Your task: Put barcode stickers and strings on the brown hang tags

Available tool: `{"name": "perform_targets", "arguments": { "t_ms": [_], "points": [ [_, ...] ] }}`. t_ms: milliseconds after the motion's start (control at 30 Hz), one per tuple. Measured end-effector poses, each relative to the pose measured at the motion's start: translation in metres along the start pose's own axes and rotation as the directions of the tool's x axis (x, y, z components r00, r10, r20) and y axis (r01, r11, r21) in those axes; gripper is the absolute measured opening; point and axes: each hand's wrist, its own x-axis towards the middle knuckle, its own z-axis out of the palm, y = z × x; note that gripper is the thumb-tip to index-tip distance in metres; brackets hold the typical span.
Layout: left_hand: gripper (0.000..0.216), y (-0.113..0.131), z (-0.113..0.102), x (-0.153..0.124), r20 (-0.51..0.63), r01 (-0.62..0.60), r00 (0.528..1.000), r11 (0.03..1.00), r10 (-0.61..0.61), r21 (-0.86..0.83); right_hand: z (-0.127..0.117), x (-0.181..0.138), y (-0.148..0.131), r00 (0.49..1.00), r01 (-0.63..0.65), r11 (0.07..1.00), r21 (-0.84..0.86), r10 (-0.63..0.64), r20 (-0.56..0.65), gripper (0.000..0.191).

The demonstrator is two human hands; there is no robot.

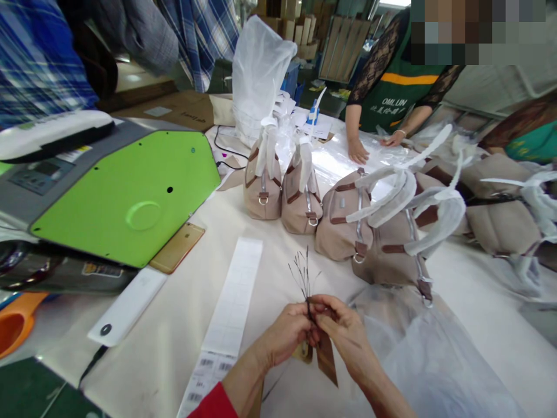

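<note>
My left hand (287,334) and my right hand (342,331) meet low in the middle of the view, both pinched on a bunch of thin dark strings (302,273) that fan upward from my fingers. Brown paper hang tags (324,357) dangle below my hands. Just beyond them, on the white table (270,232), stand several beige handbags (300,200) with brown trim and handles wrapped in white foam. A clear plastic bag (418,348) lies to the right of my right hand.
A green and grey machine (130,186) fills the left side, with a gold phone (177,247) at its edge. A long strip of white labels (230,302) lies left of my hands. Another person in a green apron (391,93) rests both hands on the table's far side.
</note>
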Motion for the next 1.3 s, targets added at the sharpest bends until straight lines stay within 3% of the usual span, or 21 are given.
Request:
{"name": "perform_targets", "arguments": {
  "t_ms": [200,400,633,900,1300],
  "points": [
    [0.019,0.005,0.001,-0.002,0.052,-0.01,0.999,0.999,0.009,0.03,-0.003,-0.005,-0.007,1.0,0.006,0.999,-0.034,-0.005,0.01,0.036],
    [0.034,0.003,0.002,-0.001,0.044,-0.045,0.998,0.996,0.042,0.076,-0.006,-0.007,-0.008,0.997,0.027,0.997,-0.068,-0.031,-0.065,0.039],
    [0.043,-0.005,0.001,0.002,0.02,-0.02,1.0,0.984,0.017,0.178,0.001,0.005,0.006,1.0,-0.026,0.994,0.104,0.025,0.011,0.037],
    [0.032,-0.003,0.0,-0.001,0.025,0.013,1.0,0.991,-0.016,0.133,0.0,0.01,0.0,0.994,-0.108,0.971,0.215,0.098,0.058,0.036],
    [0.031,-0.001,-0.001,-0.001,0.056,0.017,0.998,0.996,-0.022,0.093,-0.003,0.007,-0.015,0.995,-0.1,0.986,0.137,0.1,0.009,0.032]
  ]
}}
